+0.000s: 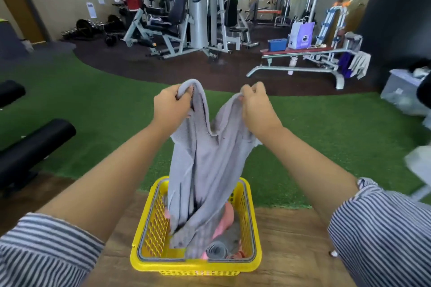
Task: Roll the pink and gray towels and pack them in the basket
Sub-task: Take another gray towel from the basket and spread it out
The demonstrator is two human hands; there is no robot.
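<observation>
1. The left hand (171,103) is closed on one top corner of the gray towel (205,170), fingers curled round the cloth.
2. The towel is hung lengthwise straight down from both hands, its lower end inside the yellow basket (149,228) on the table (291,240).
3. The right hand (255,102) pinches the other corner, level with the left.
4. Both hands are judged equally near; the towel must be lifted clear before rolling.
</observation>
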